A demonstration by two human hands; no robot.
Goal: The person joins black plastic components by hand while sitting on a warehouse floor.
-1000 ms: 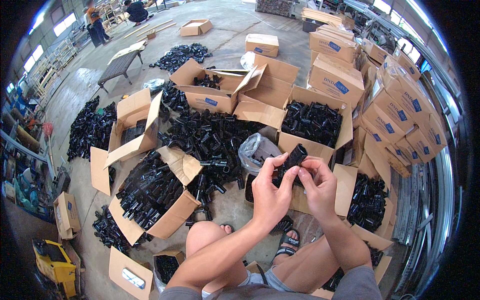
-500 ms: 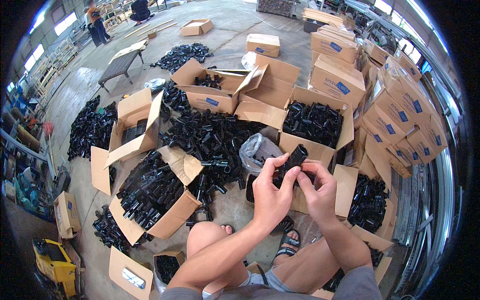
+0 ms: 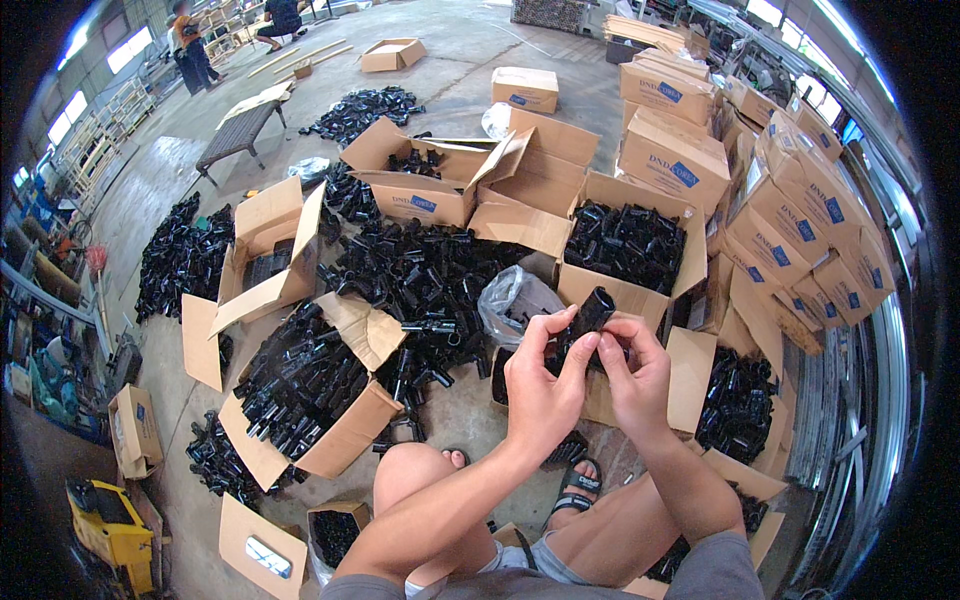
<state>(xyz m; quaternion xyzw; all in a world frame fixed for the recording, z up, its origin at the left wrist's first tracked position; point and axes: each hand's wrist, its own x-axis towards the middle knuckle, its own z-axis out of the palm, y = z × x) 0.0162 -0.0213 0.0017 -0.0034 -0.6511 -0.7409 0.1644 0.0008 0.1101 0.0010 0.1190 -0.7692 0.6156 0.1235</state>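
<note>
Between both hands, in front of my knees, I hold a black tubular plastic part (image 3: 595, 309) with its round end tilted up and away. My left hand (image 3: 543, 382) pinches it from the left with thumb and fingers. From the right, my right hand (image 3: 637, 378) closes on its lower portion, the thumbs nearly meeting. The part's lower end is mostly hidden by my fingers. Just beyond the hands stands an open carton (image 3: 612, 280) filled with similar black parts. A clear plastic bag (image 3: 515, 300) lies left of them.
A large heap of black parts (image 3: 425, 270) spreads ahead, with an open carton (image 3: 350, 435) of them at left. Stacked cartons (image 3: 790, 225) and long metal profiles (image 3: 850, 420) line the right. A low bench (image 3: 240, 135) stands far left; people (image 3: 192, 50) are beyond.
My right thumb and fingers have shifted slightly on the black part, which stays in nearly the same place. In the far background a crouching person has changed posture.
</note>
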